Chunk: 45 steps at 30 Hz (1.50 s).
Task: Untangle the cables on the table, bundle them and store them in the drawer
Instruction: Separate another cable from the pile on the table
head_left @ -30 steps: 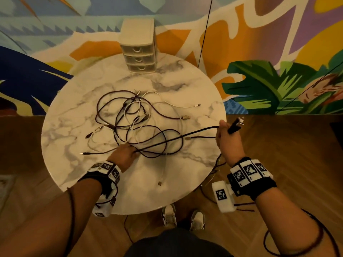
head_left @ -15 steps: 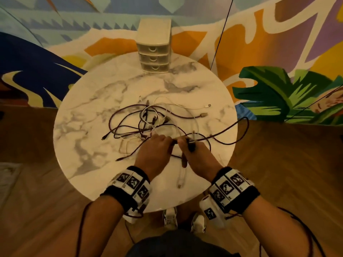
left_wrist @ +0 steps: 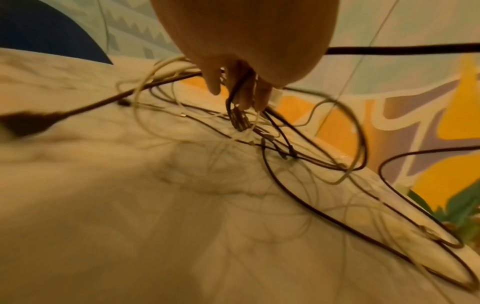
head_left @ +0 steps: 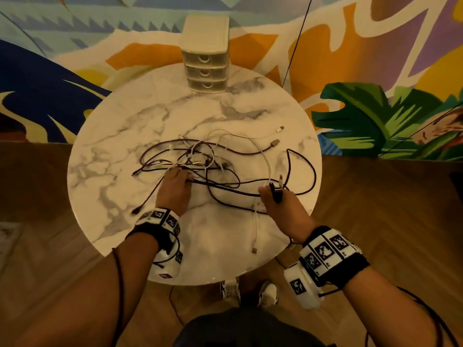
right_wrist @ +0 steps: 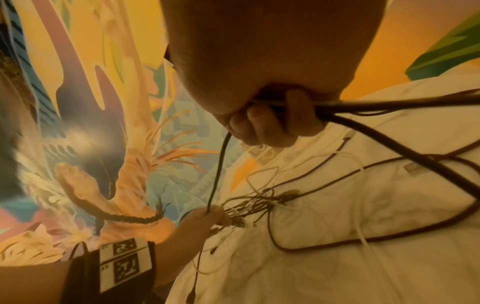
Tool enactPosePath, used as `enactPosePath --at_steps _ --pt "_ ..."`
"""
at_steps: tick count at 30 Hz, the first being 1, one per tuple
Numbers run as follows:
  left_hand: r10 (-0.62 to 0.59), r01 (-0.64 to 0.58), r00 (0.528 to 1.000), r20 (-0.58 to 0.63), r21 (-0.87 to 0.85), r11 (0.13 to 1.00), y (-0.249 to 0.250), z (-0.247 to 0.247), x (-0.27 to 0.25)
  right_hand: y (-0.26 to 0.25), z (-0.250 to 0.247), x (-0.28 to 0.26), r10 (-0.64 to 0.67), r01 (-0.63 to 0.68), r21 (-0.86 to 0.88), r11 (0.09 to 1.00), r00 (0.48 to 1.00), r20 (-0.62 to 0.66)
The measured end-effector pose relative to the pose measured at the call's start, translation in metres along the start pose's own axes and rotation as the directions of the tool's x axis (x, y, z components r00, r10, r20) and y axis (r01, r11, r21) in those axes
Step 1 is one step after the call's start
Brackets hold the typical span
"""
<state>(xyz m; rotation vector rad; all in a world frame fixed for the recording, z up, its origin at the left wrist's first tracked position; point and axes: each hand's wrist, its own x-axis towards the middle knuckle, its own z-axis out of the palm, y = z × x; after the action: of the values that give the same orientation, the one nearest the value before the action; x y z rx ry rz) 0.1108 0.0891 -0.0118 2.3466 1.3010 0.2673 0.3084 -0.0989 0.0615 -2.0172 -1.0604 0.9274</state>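
A tangle of dark and white cables (head_left: 200, 159) lies on the round marble table (head_left: 105, 156). My left hand (head_left: 180, 175) reaches into the tangle's near side; in the left wrist view its fingertips (left_wrist: 257, 98) pinch a dark cable (left_wrist: 233, 96) just above the knot. My right hand (head_left: 274, 194) is near the table's right edge, curled round the plug end of the dark cable (head_left: 225, 187). The right wrist view shows its fingers (right_wrist: 270, 123) wrapped round dark strands. A loop of that cable (head_left: 313, 171) bulges toward the right rim.
A small cream drawer unit (head_left: 205, 58) with three shut drawers stands at the table's far edge, against a painted wall. A white cable (head_left: 255, 221) trails to the near edge. My shoes (head_left: 250, 291) stand on wooden floor under the front rim.
My hands, together at the front middle half a second ago, have parted. The right moved right with the dark cable, and the left went forward into the tangle.
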Motion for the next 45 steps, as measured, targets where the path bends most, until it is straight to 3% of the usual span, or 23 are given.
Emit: enactPosePath --at_steps 3,8,12,15,18,19,21,23,25,27,30,34,36,39,42,43,45 --pt "-0.032 0.027 0.996 0.079 0.071 0.997 -0.014 0.011 -0.008 0.012 0.001 -0.001 0.007 -0.007 0.005 1.000 1.000 0.007" --pt "0.006 -0.005 1.000 -0.029 0.048 0.999 -0.018 0.009 -0.021 0.029 0.002 -0.004 0.097 -0.097 0.038 0.995 0.995 0.003" --pt "0.073 -0.104 0.986 0.150 0.211 0.972 -0.030 0.010 -0.049 0.043 0.007 -0.013 0.181 -0.162 -0.119 0.980 0.968 0.175" --pt "0.118 -0.119 0.993 0.016 0.172 0.978 -0.023 -0.004 -0.059 0.054 0.010 -0.016 0.216 -0.194 -0.127 0.973 0.957 0.196" --pt "0.213 -0.200 0.967 -0.138 0.107 0.974 0.000 -0.020 -0.060 0.060 0.009 -0.012 0.237 -0.226 -0.092 0.970 0.964 0.124" --pt "0.208 -0.202 0.973 -0.102 0.061 0.977 0.009 -0.024 -0.061 0.063 0.006 -0.010 0.240 -0.234 -0.079 0.969 0.967 0.080" --pt "0.158 -0.158 0.982 0.109 -0.007 0.987 0.022 -0.023 -0.066 0.068 -0.005 -0.006 0.237 -0.239 -0.048 0.970 0.970 -0.044" --pt "0.145 -0.169 0.930 0.336 0.043 0.985 0.029 -0.013 -0.075 0.073 -0.020 -0.003 0.223 -0.232 -0.041 0.972 0.962 -0.158" --pt "0.150 -0.209 0.900 0.408 0.105 0.972 0.029 -0.003 -0.084 0.079 -0.035 0.002 0.242 -0.243 0.027 0.970 0.934 -0.263" --pt "0.097 -0.172 0.915 0.391 0.162 0.972 0.019 0.002 -0.083 0.083 -0.047 0.006 0.283 -0.226 0.198 0.954 0.899 -0.334" --pt "-0.058 -0.045 0.938 0.341 0.286 0.957 0.000 0.002 -0.075 0.089 -0.059 0.004 0.321 -0.199 0.317 0.927 0.858 -0.400" --pt "-0.068 0.062 0.997 0.044 0.131 0.989 0.002 -0.013 -0.066 0.093 -0.055 -0.009 0.278 -0.191 0.305 0.933 0.921 -0.273" --pt "-0.071 0.071 0.997 -0.021 0.034 0.997 0.017 -0.019 -0.062 0.096 -0.044 -0.018 0.255 -0.221 0.210 0.952 0.956 -0.148" --pt "0.005 -0.006 0.985 0.172 0.006 1.000 0.050 -0.017 -0.067 0.099 -0.032 -0.022 0.231 -0.218 0.156 0.963 0.970 -0.073" --pt "0.069 -0.116 0.905 0.420 0.088 0.989 0.083 -0.007 -0.081 0.105 -0.039 -0.015 0.299 -0.268 0.164 0.949 0.933 -0.201" --pt "0.084 -0.142 0.891 0.446 0.098 0.985 0.094 -0.007 -0.083 0.107 -0.045 -0.014 0.297 -0.280 0.104 0.954 0.926 -0.232" --pt "0.102 -0.145 0.924 0.370 0.092 0.985 0.115 -0.016 -0.074 0.113 -0.056 -0.015 0.281 -0.295 -0.011 0.955 0.920 -0.272"
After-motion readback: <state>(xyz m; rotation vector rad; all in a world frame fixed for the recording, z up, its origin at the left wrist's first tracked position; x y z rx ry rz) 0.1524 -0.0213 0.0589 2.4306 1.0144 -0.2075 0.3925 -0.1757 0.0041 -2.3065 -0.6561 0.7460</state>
